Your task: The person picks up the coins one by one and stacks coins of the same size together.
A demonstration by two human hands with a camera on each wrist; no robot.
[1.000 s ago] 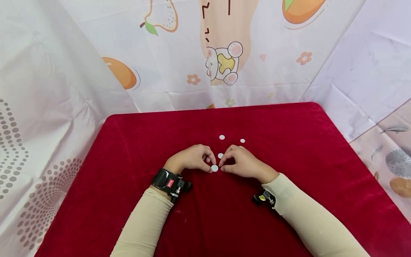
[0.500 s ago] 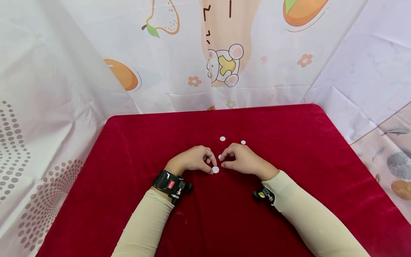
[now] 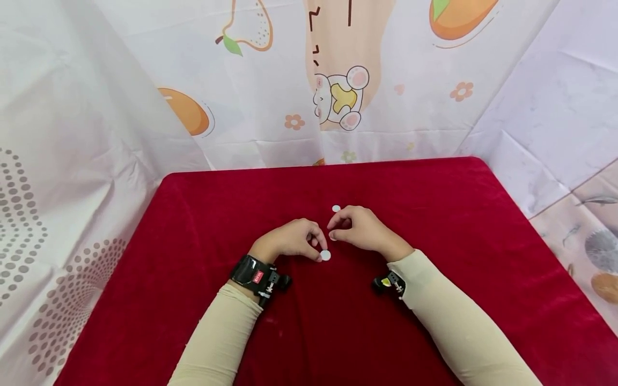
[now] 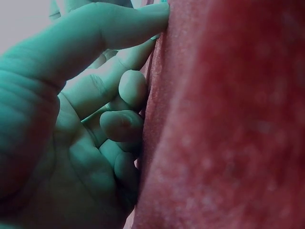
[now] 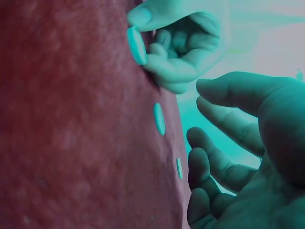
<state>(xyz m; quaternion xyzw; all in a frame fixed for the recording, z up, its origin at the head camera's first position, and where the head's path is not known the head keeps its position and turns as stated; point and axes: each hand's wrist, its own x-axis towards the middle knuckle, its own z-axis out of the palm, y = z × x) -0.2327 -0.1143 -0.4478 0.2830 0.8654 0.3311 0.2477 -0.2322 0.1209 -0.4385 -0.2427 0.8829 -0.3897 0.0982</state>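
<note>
In the head view a flat white disc [image 3: 325, 255] lies on the red cloth at my left hand [image 3: 292, 237]. My left thumb and index finger pinch its edges, as the right wrist view shows on the same disc [image 5: 137, 45]. Over the cloth hovers my right hand [image 3: 366, 228], fingers loosely bent, with a gap between thumb and index finger and nothing held. A second white disc [image 5: 159, 119] lies farther along the cloth, mostly covered by the right thumb in the head view. Beyond it is a third disc [image 3: 336, 208], close to the right fingers.
Red velvety cloth [image 3: 232, 198] covers the table. A white printed curtain [image 3: 260, 107] hangs behind it and at both sides. Each wrist carries a strapped-on camera, such as the left camera [image 3: 285, 282].
My right hand has lifted from beside the near disc and moved away from me, now hiding the small disc at the right. My left hand has stayed at the near disc.
</note>
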